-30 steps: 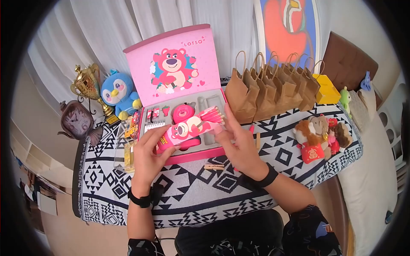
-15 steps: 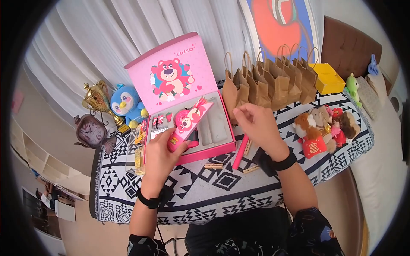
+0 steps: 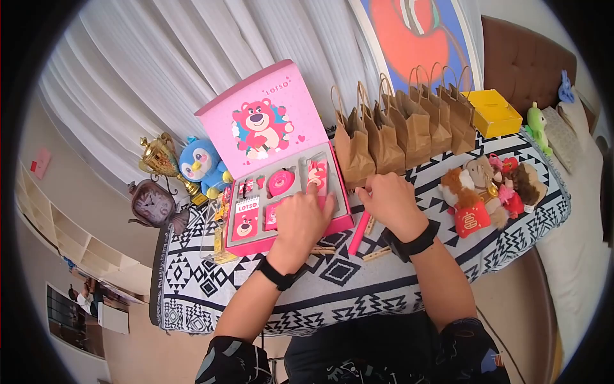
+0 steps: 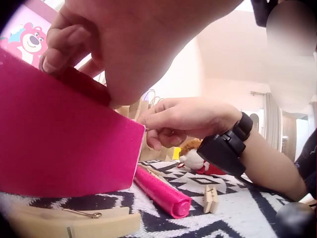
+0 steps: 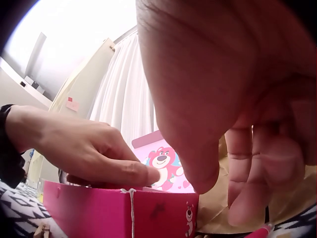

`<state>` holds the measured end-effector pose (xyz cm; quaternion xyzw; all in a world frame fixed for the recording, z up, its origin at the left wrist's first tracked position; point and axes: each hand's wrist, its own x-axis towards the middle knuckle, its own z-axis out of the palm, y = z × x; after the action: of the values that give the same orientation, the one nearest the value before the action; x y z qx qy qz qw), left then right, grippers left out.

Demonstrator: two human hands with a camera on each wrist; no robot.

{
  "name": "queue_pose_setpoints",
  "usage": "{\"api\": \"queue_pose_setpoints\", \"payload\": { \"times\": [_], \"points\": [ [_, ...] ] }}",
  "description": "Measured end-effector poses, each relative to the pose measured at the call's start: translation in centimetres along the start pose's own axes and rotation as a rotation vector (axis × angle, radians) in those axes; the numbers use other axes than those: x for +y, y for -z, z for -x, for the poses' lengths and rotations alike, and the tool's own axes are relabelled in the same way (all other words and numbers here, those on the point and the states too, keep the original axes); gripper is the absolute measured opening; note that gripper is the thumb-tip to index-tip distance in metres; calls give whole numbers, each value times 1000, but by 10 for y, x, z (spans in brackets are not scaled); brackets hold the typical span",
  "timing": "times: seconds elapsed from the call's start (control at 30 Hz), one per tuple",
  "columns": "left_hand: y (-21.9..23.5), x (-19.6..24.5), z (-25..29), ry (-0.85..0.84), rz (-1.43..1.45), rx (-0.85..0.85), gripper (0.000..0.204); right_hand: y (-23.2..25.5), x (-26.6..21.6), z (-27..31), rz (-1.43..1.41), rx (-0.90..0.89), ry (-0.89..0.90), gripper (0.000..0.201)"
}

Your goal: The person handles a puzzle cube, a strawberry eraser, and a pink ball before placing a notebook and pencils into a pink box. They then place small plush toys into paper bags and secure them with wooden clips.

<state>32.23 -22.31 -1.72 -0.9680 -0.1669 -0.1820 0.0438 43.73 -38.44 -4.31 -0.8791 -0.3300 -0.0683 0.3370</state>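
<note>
"Pink cardboard, that box (image 3: 342, 223) at the centre of the frame, its lid raised. Where's the bear-printed packet (image 3: 316, 170)?"

"In the box's right-hand compartment, just right of the frame's middle. The left hand (image 3: 297, 224) touches its lower end, forefinger and thumb spread apart."

"And that hand's other fingers?"

"Bent, in the left-wrist view; I can't make out where all their tips rest."

"What about the right hand (image 3: 395, 205)?"

"Right of centre, below the paper bags (image 3: 419, 128), its fingers loosely bent."

"Anything near it?"

"A pink tube (image 3: 361, 232) slants across the cloth, a wooden clothespin (image 3: 377, 255) just beside its lower end."
</note>
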Motion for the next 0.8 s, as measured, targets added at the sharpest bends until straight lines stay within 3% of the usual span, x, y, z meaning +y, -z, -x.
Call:
{"api": "queue_pose_setpoints", "payload": {
  "times": [0.2, 0.4, 0.53, 0.63, 0.67, 0.77, 0.8],
  "points": [
    [-9, -2, -3, -122, -12, -83, 51, -8, 2, 1, 55, -40, 24, 28],
    [-8, -7, 0, -119, -53, -145, 45, -14, 2, 3, 72, -81, 43, 28],
    [2, -1, -3, -78, -55, -172, 41, -22, 7, 3, 118, 44, 76, 17],
    [10, -1, 4, -135, 54, 43, 39, -27, 15, -1, 148, 99, 77, 12],
    [15, 1, 11, -137, 57, 37, 39, -28, 18, -1, 159, 92, 73, 11],
    [22, 9, 43, -177, 240, -91, 34, -29, 21, 1, 177, 73, 91, 10],
    [20, 15, 54, -195, 261, -214, 32, -28, 20, 2, 175, 70, 88, 10]
  ]
}}
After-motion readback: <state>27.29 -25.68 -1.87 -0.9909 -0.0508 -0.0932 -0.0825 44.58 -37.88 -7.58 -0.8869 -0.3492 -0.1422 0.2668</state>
